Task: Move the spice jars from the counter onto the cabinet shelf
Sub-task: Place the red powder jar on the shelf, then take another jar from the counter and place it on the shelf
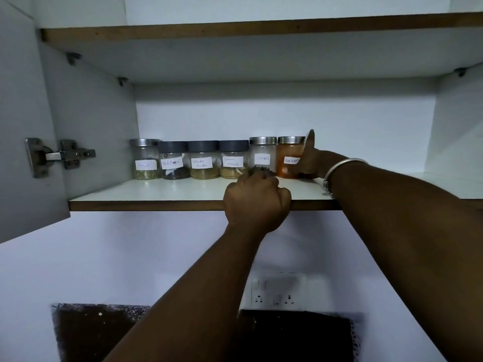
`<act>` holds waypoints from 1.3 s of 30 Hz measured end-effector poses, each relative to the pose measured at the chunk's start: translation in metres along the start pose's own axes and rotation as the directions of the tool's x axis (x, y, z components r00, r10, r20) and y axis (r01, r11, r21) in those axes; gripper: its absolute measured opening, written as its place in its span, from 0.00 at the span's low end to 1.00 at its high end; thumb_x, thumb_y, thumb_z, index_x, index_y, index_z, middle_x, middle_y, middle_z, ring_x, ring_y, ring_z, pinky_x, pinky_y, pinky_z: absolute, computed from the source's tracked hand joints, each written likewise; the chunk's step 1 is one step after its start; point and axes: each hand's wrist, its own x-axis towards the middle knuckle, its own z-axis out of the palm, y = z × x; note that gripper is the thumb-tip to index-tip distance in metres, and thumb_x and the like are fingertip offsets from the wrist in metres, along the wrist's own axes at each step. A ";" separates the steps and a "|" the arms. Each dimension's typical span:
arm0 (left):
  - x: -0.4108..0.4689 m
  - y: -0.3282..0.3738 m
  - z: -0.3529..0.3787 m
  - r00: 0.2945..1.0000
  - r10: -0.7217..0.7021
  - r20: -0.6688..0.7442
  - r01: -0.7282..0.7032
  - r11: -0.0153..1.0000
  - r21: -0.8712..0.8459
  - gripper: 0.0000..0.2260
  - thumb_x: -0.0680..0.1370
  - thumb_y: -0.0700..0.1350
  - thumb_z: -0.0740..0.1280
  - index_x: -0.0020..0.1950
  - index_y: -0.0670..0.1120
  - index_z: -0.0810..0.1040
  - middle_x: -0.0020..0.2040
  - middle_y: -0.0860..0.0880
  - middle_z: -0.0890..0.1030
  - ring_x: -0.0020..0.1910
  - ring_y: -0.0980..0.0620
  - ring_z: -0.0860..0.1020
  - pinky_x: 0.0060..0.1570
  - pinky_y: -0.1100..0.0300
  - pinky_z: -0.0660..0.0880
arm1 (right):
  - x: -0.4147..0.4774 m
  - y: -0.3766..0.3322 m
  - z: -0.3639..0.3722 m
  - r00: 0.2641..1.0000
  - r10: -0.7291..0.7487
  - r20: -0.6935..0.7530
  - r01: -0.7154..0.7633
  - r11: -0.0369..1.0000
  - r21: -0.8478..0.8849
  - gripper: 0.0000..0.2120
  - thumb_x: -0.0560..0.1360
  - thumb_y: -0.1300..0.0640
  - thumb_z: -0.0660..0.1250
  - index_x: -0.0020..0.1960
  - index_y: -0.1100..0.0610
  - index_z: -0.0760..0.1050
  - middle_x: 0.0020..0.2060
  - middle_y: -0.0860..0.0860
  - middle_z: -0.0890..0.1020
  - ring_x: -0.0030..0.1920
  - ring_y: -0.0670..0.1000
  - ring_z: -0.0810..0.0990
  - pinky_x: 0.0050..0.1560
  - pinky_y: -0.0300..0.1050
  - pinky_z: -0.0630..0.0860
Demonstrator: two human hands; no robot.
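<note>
Several labelled glass spice jars stand in a row at the back of the white cabinet shelf (156, 192): fennel (145, 159), black pepper (173, 160), coriander powder (203, 160), garam masala (233, 159), cloves (262, 155) and an orange red chilli jar (288, 158). My right hand (311, 164) wraps the right side of the red chilli jar, thumb pointing up and fingers hidden behind it. My left hand (257, 202) is curled into a fist on the shelf's front edge, just in front of the cloves jar.
The cabinet door (28, 126) hangs open at the left on a metal hinge (60, 155). An upper shelf (235, 30) spans the top. Shelf room lies to the right of the jars. Below are a wall socket plate (277, 291) and the dark counter (287, 335).
</note>
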 end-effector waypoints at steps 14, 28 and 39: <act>-0.009 -0.010 -0.052 0.912 0.037 0.409 0.075 0.964 -0.255 0.21 0.86 0.54 0.52 0.64 0.47 0.81 0.67 0.40 0.80 0.65 0.39 0.78 0.57 0.52 0.70 | -0.193 -0.046 -0.010 0.940 -0.195 0.280 0.279 0.912 -0.302 0.15 0.82 0.58 0.67 0.66 0.64 0.77 0.61 0.63 0.80 0.64 0.61 0.78 0.63 0.49 0.76; -0.335 -0.043 -0.097 0.733 -0.222 0.642 0.564 0.726 -0.393 0.13 0.78 0.45 0.62 0.49 0.36 0.79 0.47 0.36 0.82 0.48 0.40 0.80 0.51 0.46 0.74 | -0.434 0.037 0.239 0.939 -0.191 0.286 0.182 0.982 0.057 0.10 0.76 0.56 0.66 0.55 0.60 0.76 0.53 0.60 0.84 0.56 0.63 0.83 0.53 0.56 0.79; -0.556 -0.063 -0.127 -0.181 -0.497 0.849 0.982 -0.040 0.186 0.11 0.77 0.32 0.64 0.39 0.44 0.78 0.32 0.45 0.81 0.32 0.49 0.80 0.31 0.59 0.74 | -0.563 0.123 0.410 0.595 0.448 0.667 -0.522 0.847 -0.104 0.32 0.77 0.49 0.72 0.75 0.62 0.69 0.71 0.62 0.76 0.71 0.62 0.75 0.72 0.51 0.71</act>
